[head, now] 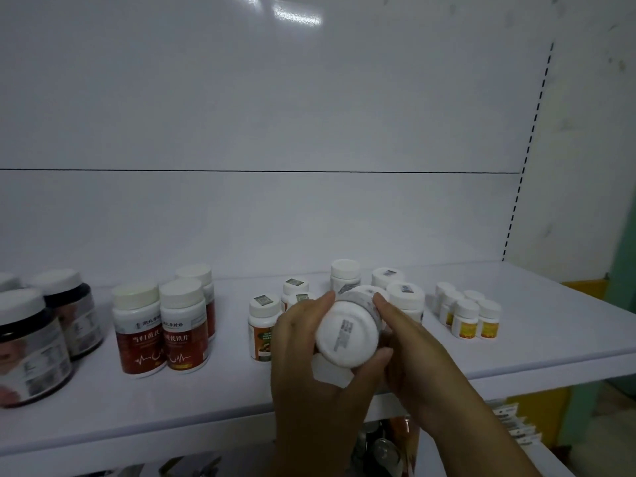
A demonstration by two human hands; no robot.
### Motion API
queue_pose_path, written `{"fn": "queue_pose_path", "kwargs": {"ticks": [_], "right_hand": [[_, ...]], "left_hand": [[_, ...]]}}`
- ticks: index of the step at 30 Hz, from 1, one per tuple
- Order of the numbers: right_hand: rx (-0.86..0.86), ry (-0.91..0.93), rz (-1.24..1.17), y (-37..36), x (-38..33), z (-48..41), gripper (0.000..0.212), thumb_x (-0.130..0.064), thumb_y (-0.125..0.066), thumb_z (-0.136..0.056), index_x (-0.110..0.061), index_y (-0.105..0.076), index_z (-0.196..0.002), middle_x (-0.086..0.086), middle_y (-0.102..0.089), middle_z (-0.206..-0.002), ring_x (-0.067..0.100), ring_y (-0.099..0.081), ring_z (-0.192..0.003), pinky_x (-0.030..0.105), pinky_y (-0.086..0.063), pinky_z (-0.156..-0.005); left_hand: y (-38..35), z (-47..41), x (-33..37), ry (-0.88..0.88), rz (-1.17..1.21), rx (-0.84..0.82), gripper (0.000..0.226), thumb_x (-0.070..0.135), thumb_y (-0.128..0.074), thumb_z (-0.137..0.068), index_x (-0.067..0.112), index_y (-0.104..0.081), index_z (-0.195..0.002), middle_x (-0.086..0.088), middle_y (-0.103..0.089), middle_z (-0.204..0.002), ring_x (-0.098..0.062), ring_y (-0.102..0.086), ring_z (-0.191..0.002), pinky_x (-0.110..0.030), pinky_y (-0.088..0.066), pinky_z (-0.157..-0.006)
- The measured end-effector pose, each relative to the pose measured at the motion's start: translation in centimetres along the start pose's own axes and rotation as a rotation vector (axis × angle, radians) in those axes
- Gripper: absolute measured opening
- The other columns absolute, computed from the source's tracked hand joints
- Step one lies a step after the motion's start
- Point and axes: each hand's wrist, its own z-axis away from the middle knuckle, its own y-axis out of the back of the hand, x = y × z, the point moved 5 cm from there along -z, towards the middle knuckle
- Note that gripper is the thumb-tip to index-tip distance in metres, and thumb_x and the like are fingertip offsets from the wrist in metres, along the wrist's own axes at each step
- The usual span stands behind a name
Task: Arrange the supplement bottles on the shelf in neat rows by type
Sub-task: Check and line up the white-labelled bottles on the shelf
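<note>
A white supplement bottle (346, 333) is tipped with its base toward me, held above the white shelf (223, 404) by both hands. My left hand (306, 366) wraps its left side and underside; my right hand (409, 349) grips its right side. Behind it stand several white bottles with stickered caps (404, 293) and orange-labelled bottles (263, 325). Three red-labelled bottles (137, 327) stand further left, two dark jars (31, 342) at the far left, and several small yellow-labelled bottles (466, 318) to the right.
The shelf's white back panel (275, 132) rises behind the bottles, with a slotted upright (526, 153) at the right. Below the shelf's front edge, a lower level holds more packaged goods (389, 445), partly hidden by my arms.
</note>
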Motion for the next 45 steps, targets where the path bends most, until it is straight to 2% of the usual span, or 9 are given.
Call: {"fn": "queue_pose_path", "kwargs": {"ticks": [3, 6, 11, 16, 19, 24, 27, 31, 45], "right_hand": [[-0.044, -0.020, -0.080, -0.1, -0.1, -0.1, 0.046, -0.043, -0.061, -0.064, -0.023, -0.067, -0.104, 0.007, -0.076, -0.088, 0.018, -0.073, -0.071, 0.034, -0.055, -0.059], [-0.112, 0.130, -0.217, 0.2, -1.6, -0.3, 0.046, -0.013, -0.072, -0.064, -0.014, -0.064, -0.109, 0.013, -0.073, -0.101, 0.028, -0.070, -0.088, 0.038, -0.058, -0.068], [-0.239, 0.371, -0.012, 0.0, -3.1, 0.4, 0.068, -0.001, -0.065, -0.046, -0.019, -0.058, -0.110, 0.005, -0.072, -0.109, 0.019, -0.068, -0.099, 0.025, -0.056, -0.071], [-0.202, 0.477, 0.238, 0.2, -3.6, 1.2, 0.049, 0.002, -0.062, -0.061, -0.022, -0.062, -0.105, -0.013, -0.071, -0.105, 0.007, -0.065, -0.102, 0.017, -0.053, -0.076], [-0.125, 0.570, 0.506, 0.0, -5.2, 1.4, 0.037, -0.009, -0.078, -0.071, -0.031, -0.066, -0.098, -0.018, -0.068, -0.108, 0.004, -0.064, -0.101, 0.019, -0.054, -0.078], [0.113, 0.725, 0.448, 1.5, -11.3, -0.7, 0.024, -0.008, -0.070, -0.078, -0.028, -0.063, -0.090, -0.008, -0.066, -0.096, 0.000, -0.065, -0.080, 0.020, -0.055, -0.066], [0.205, 0.671, 0.499, 1.8, -13.2, -4.5, 0.017, -0.014, -0.069, -0.080, -0.026, -0.061, -0.090, -0.011, -0.062, -0.094, 0.006, -0.060, -0.081, 0.024, -0.053, -0.073], [0.206, 0.595, 0.684, 1.3, -12.5, -8.7, 0.021, -0.021, -0.072, -0.079, -0.018, -0.062, -0.097, -0.008, -0.061, -0.097, 0.005, -0.057, -0.079, 0.017, -0.047, -0.063], [0.003, 0.279, 1.349, 1.1, -6.8, -12.3, 0.036, -0.036, -0.070, -0.078, -0.023, -0.059, -0.110, -0.006, -0.058, -0.104, 0.012, -0.055, -0.090, 0.021, -0.044, -0.072]], "left_hand": [[-0.2, -0.3, 0.4, -0.071, -0.018, 0.006, 0.064, 0.064, -0.062, -0.069, 0.021, -0.048, -0.114, -0.001, -0.060, -0.110, -0.011, -0.052, -0.105, -0.025, -0.049, -0.091], [-0.5, 0.6, -0.5, -0.051, 0.112, -0.060, 0.049, 0.056, -0.066, -0.072, 0.028, -0.050, -0.110, 0.013, -0.052, -0.119, -0.004, -0.051, -0.115, -0.031, -0.054, -0.089], [-1.1, 1.9, -2.9, 0.282, 0.382, -0.116, 0.055, 0.070, -0.072, -0.050, 0.063, -0.048, -0.100, 0.023, -0.058, -0.121, -0.009, -0.058, -0.115, -0.048, -0.052, -0.092], [-1.9, 1.9, -3.6, 0.275, 0.243, -0.136, 0.069, 0.066, -0.076, -0.043, 0.056, -0.051, -0.107, 0.032, -0.063, -0.111, -0.004, -0.060, -0.109, -0.045, -0.053, -0.090], [-2.6, 1.2, -3.9, 0.267, 0.198, -0.148, 0.067, 0.025, -0.082, -0.060, 0.061, -0.049, -0.105, 0.025, -0.067, -0.107, 0.005, -0.058, -0.104, -0.017, -0.053, -0.083], [-5.3, 1.0, -3.5, 0.455, 0.281, -0.362, 0.094, 0.023, -0.078, -0.071, 0.061, -0.008, -0.121, 0.067, -0.007, -0.110, 0.044, -0.011, -0.104, 0.012, -0.024, -0.084], [-7.1, 0.8, -3.6, 0.478, 0.130, -0.441, 0.107, 0.029, -0.073, -0.076, 0.045, 0.016, -0.132, 0.046, 0.018, -0.123, 0.020, 0.014, -0.122, -0.011, -0.001, -0.104], [-8.9, 0.1, -6.1, 0.594, 0.155, -0.459, 0.118, 0.027, -0.077, -0.072, 0.031, 0.016, -0.145, 0.015, 0.002, -0.156, -0.010, -0.006, -0.144, -0.036, -0.015, -0.118], [-11.6, 0.8, -8.6, 0.598, 0.060, -0.593, 0.111, 0.031, -0.073, -0.076, 0.022, 0.013, -0.146, 0.005, -0.017, -0.155, -0.015, -0.023, -0.141, -0.035, -0.026, -0.115]]}}
